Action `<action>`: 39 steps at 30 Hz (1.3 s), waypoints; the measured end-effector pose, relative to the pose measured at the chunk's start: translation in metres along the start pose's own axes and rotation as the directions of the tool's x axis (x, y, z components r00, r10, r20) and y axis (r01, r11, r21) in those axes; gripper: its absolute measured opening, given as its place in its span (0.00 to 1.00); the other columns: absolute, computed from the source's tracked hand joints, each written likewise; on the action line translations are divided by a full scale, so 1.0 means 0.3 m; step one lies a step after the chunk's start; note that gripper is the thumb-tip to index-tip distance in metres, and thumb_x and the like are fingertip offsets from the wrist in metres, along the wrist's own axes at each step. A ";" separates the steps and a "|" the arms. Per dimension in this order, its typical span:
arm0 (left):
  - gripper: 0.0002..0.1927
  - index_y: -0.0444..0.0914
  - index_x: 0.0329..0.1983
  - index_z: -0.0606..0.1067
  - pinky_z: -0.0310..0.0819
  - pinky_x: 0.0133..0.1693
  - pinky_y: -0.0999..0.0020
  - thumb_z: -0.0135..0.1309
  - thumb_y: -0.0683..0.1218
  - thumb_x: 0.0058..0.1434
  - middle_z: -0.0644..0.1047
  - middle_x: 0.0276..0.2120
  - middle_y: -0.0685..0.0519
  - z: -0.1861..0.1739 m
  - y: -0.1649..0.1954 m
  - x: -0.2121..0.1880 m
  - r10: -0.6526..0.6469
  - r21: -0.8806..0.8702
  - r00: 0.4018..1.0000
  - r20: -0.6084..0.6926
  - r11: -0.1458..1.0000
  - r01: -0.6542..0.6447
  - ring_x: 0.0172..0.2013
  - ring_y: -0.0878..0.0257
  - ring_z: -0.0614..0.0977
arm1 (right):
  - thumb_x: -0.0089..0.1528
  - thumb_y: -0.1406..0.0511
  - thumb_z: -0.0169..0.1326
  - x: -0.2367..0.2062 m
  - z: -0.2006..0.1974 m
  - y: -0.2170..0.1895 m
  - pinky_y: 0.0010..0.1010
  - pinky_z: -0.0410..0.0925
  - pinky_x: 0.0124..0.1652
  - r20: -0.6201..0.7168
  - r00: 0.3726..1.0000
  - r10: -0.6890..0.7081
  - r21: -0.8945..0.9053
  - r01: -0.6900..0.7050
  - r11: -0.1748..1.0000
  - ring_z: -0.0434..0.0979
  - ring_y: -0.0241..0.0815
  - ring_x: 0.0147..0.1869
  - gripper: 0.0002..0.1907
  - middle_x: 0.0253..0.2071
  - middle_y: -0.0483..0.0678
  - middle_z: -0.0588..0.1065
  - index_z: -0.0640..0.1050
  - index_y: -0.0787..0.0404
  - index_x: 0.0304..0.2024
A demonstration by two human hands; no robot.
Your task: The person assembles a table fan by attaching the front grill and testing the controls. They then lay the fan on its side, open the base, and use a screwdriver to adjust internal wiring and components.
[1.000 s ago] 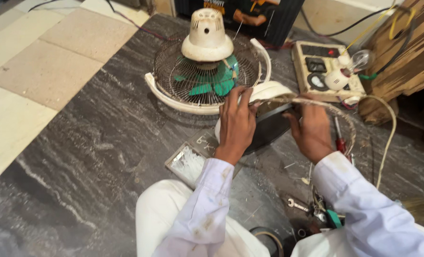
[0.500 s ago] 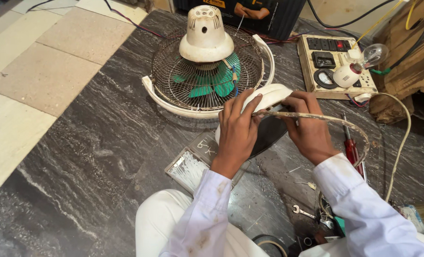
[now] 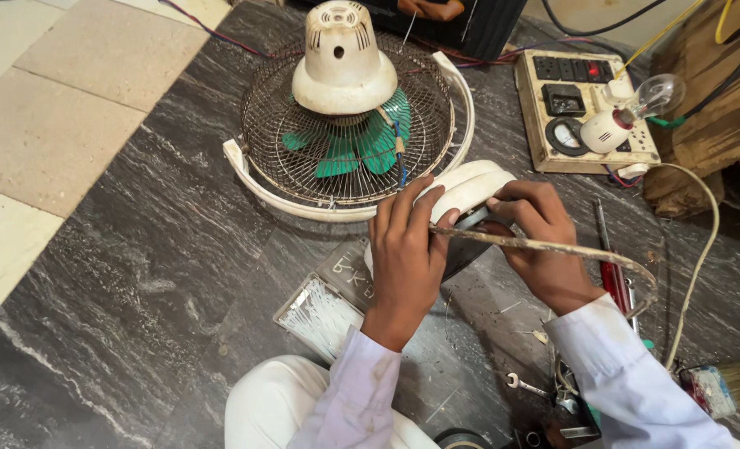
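The person is sitting on the dark floor [image 3: 120, 274]. The left hand [image 3: 407, 258] and right hand [image 3: 544, 245] are both holding a white fan part [image 3: 469, 187], fingers wrapped tight on it. A wire ring [image 3: 569, 249] is lying across the right hand. The part is just in front of the fan [image 3: 349, 125]. A red screwdriver [image 3: 612, 278] is lying beside the right wrist.

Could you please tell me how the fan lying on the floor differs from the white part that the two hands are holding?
The fan lies face down on the dark stone floor, untouched; the white part is gripped by the left hand and right hand. The fan is much larger. The fan shows a rusty wire cage and green blades; the white part is a smooth curved shell. Both share off-white plastic.
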State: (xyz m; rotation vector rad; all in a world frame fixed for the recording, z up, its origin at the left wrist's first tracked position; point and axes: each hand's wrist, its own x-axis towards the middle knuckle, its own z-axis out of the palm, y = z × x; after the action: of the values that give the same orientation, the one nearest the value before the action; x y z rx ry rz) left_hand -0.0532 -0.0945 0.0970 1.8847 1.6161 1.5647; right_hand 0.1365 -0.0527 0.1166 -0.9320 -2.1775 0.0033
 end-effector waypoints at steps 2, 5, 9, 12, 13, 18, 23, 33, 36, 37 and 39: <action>0.18 0.37 0.58 0.75 0.64 0.60 0.50 0.52 0.51 0.71 0.74 0.61 0.48 0.002 0.005 0.006 -0.024 0.010 1.000 -0.001 1.000 0.024 0.60 0.48 0.73 | 0.52 0.72 0.69 0.001 -0.004 0.005 0.39 0.73 0.48 0.024 1.000 0.014 -0.007 -0.013 1.000 0.77 0.53 0.53 0.20 0.50 0.54 0.73 0.78 0.64 0.45; 0.19 0.37 0.59 0.74 0.63 0.60 0.50 0.52 0.52 0.71 0.74 0.61 0.48 0.001 0.013 0.011 -0.036 0.014 0.999 0.003 0.999 0.036 0.61 0.48 0.72 | 0.53 0.72 0.69 -0.003 -0.010 0.002 0.37 0.74 0.46 0.045 0.996 0.073 0.050 -0.075 0.996 0.78 0.50 0.51 0.18 0.50 0.55 0.71 0.78 0.63 0.44; 0.21 0.38 0.60 0.73 0.62 0.62 0.50 0.54 0.54 0.69 0.74 0.60 0.49 -0.009 0.012 0.019 -0.038 -0.014 0.999 0.020 0.999 0.038 0.62 0.49 0.72 | 0.52 0.72 0.70 0.004 -0.011 -0.003 0.38 0.73 0.47 0.032 0.999 0.028 0.012 -0.029 1.000 0.77 0.51 0.51 0.18 0.47 0.53 0.72 0.79 0.64 0.42; 0.23 0.39 0.59 0.72 0.61 0.62 0.50 0.57 0.55 0.67 0.74 0.60 0.49 -0.011 0.010 0.025 -0.042 -0.015 0.999 0.028 0.999 0.042 0.62 0.49 0.71 | 0.54 0.72 0.70 0.008 -0.001 -0.026 0.38 0.73 0.47 0.001 0.997 0.073 -0.006 -0.073 0.997 0.78 0.50 0.50 0.19 0.48 0.52 0.72 0.78 0.64 0.45; 0.24 0.39 0.60 0.72 0.61 0.62 0.50 0.58 0.56 0.66 0.73 0.61 0.49 -0.010 0.011 0.026 -0.047 -0.003 0.998 0.033 0.999 0.047 0.62 0.49 0.71 | 0.54 0.73 0.69 0.005 0.001 -0.040 0.38 0.73 0.48 -0.010 0.996 0.092 -0.021 -0.092 0.996 0.78 0.51 0.51 0.19 0.49 0.52 0.72 0.78 0.65 0.46; 0.29 0.38 0.58 0.72 0.60 0.61 0.50 0.63 0.57 0.59 0.73 0.60 0.49 -0.009 0.013 0.033 -0.075 0.003 0.995 0.066 0.997 0.075 0.61 0.48 0.70 | 0.55 0.72 0.68 -0.019 0.004 -0.117 0.38 0.75 0.52 -0.065 0.965 0.253 0.047 -0.250 0.967 0.77 0.51 0.56 0.26 0.55 0.58 0.68 0.74 0.68 0.54; 0.29 0.38 0.58 0.73 0.61 0.62 0.50 0.64 0.57 0.60 0.73 0.60 0.49 -0.008 0.011 0.032 -0.080 0.014 0.995 0.053 0.997 0.080 0.62 0.49 0.71 | 0.56 0.71 0.68 -0.016 0.006 -0.127 0.33 0.75 0.41 -0.062 0.900 0.432 0.038 -0.430 0.902 0.81 0.47 0.42 0.15 0.40 0.54 0.75 0.75 0.69 0.40; 0.26 0.35 0.51 0.71 0.63 0.64 0.49 0.68 0.53 0.58 0.72 0.62 0.47 -0.013 -0.001 0.021 0.010 -0.094 0.999 -0.035 0.995 -0.014 0.62 0.48 0.71 | 0.61 0.73 0.62 -0.049 0.014 -0.151 0.30 0.76 0.42 -0.029 0.925 0.379 0.103 -0.375 0.922 0.84 0.43 0.43 0.09 0.41 0.54 0.79 0.78 0.69 0.43; 0.25 0.36 0.42 0.69 0.60 0.61 0.47 0.70 0.52 0.51 0.73 0.56 0.47 -0.022 -0.004 0.010 0.083 -0.101 0.996 -0.016 0.991 -0.084 0.60 0.45 0.71 | 0.61 0.72 0.63 -0.039 0.022 -0.156 0.29 0.76 0.41 -0.054 0.907 0.418 0.097 -0.412 0.906 0.85 0.43 0.42 0.09 0.41 0.54 0.80 0.79 0.69 0.43; 0.24 0.37 0.41 0.69 0.61 0.62 0.48 0.70 0.52 0.53 0.73 0.56 0.47 -0.023 -0.005 0.007 0.069 -0.105 0.997 -0.021 0.992 -0.071 0.60 0.46 0.71 | 0.61 0.72 0.63 -0.035 0.025 -0.158 0.29 0.76 0.40 -0.056 0.902 0.428 0.106 -0.421 0.901 0.85 0.43 0.42 0.08 0.40 0.54 0.80 0.79 0.69 0.42; 0.21 0.38 0.41 0.70 0.62 0.62 0.49 0.69 0.51 0.55 0.72 0.56 0.48 -0.021 -0.006 0.005 0.043 -0.118 0.999 -0.032 0.992 -0.046 0.60 0.48 0.72 | 0.63 0.72 0.62 -0.027 0.032 -0.162 0.29 0.76 0.39 -0.060 0.893 0.446 0.122 -0.437 0.891 0.85 0.43 0.40 0.06 0.38 0.53 0.80 0.80 0.68 0.42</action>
State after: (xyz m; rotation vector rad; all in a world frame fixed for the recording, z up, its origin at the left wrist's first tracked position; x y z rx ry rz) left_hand -0.0596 -0.0954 0.0992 1.8564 1.4667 1.6740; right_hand 0.1038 -0.0908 0.1180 -1.3218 -1.8232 0.2910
